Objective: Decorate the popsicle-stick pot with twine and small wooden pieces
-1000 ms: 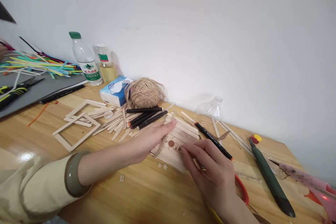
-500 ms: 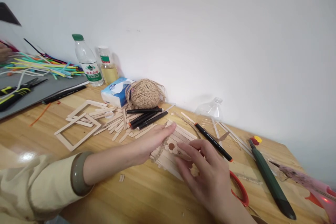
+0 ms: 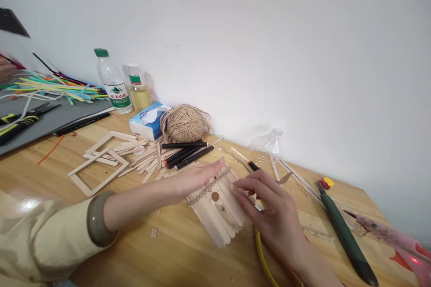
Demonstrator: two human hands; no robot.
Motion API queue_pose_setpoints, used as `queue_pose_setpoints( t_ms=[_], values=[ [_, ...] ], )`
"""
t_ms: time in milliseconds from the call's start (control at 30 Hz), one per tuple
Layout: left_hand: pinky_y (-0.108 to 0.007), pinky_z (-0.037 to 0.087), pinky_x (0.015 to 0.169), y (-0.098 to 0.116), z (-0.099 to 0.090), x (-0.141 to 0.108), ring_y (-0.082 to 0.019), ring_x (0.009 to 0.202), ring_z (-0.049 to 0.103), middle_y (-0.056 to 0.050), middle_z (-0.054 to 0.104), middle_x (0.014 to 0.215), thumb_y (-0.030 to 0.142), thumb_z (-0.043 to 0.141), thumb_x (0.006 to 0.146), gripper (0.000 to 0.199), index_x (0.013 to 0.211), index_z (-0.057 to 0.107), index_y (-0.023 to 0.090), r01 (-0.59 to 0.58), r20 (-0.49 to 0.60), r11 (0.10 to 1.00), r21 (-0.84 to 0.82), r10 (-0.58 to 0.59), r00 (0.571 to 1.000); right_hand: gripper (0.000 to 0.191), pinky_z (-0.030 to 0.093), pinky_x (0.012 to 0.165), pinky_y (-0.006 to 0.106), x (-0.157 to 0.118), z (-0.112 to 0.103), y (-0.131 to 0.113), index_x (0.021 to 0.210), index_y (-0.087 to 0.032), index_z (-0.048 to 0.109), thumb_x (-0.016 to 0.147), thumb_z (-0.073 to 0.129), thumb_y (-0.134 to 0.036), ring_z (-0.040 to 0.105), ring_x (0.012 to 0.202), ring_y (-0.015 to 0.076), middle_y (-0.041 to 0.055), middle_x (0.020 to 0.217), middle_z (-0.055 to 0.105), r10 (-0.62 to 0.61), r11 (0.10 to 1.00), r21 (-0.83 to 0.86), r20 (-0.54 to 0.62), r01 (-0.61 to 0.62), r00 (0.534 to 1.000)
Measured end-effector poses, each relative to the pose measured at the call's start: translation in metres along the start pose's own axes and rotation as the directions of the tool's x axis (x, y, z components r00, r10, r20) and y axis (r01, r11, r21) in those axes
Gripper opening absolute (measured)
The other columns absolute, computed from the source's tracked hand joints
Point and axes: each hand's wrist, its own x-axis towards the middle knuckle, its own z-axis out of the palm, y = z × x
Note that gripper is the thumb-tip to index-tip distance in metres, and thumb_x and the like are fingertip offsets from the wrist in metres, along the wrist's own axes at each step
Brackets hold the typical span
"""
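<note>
My left hand (image 3: 188,181) holds a panel of wooden craft sticks (image 3: 210,217) by its upper left edge, its thumb along the top and its other fingers hidden. Braided twine (image 3: 208,188) crosses the panel, and a small brown disc (image 3: 215,196) sits below it. Thumb and index finger of my right hand (image 3: 272,206) are pinched together over the panel's right side. Whatever is between those fingertips is too small to make out. Beneath my right hand a looped yellow handle (image 3: 262,260) shows, the rest of that tool being covered.
Black markers (image 3: 188,157), loose craft sticks (image 3: 144,163) and stick frames (image 3: 97,179) lie to the left. Behind are a twine ball (image 3: 186,123), tissues (image 3: 148,121) and bottles (image 3: 116,85). At right lie a green-handled cutter (image 3: 346,233) and a pink glue gun (image 3: 387,235).
The panel has turned and tilted, and its lower stick ends now show. My right hand has shifted right, off the brown disc. The yellow handle has come into view below it.
</note>
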Motion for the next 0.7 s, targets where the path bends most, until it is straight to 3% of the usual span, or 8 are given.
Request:
queue_pose_setpoints(
  t_ms=[200,333,500,700],
  values=[
    [-0.036,0.044,0.081,0.009,0.003,-0.003,-0.020,0.075,0.061,-0.006,0.068,0.079,0.064,0.042,0.079,0.055,0.079,0.066,0.014,0.042,0.101,0.997,0.066,-0.049,0.994,0.015,0.045,0.064,0.025,0.009,-0.008,-0.004,0.091,-0.021,0.064,0.087,0.051,-0.013,0.056,0.074,0.0138,0.0027,0.085,0.057,-0.012,0.999,0.047,0.152,0.005,0.988],
    [-0.035,0.044,0.081,0.012,0.005,-0.007,-0.021,0.082,0.061,-0.007,0.069,0.087,0.065,0.043,0.077,0.056,0.084,0.067,0.014,0.051,0.105,0.996,0.078,-0.059,0.993,0.017,0.046,0.066,0.026,0.008,-0.007,-0.011,0.094,-0.021,0.064,0.088,0.050,-0.013,0.056,0.078,0.0141,0.0032,0.089,0.058,0.070,0.990,0.106,0.162,-0.088,0.984],
    [-0.030,0.039,0.090,0.013,0.008,-0.009,-0.021,0.099,0.057,-0.004,0.069,0.093,0.061,0.045,0.079,0.049,0.085,0.068,0.017,-0.002,0.061,0.997,0.076,-0.002,0.998,0.021,0.049,0.065,0.026,0.003,-0.003,-0.016,0.092,-0.024,0.063,0.087,0.048,-0.011,0.058,0.081,0.0154,0.0039,0.092,0.060,0.065,0.989,0.128,0.083,-0.075,0.994],
    [-0.028,0.040,0.088,0.013,0.009,-0.008,-0.018,0.088,0.060,-0.004,0.069,0.088,0.064,0.041,0.079,0.054,0.079,0.068,0.018,0.025,0.106,0.998,0.060,-0.031,0.994,0.018,0.047,0.061,0.024,0.002,-0.006,-0.018,0.085,-0.021,0.062,0.085,0.050,-0.009,0.057,0.071,0.0136,0.0026,0.084,0.061,0.085,0.980,0.172,0.089,-0.100,0.992]
  ],
)
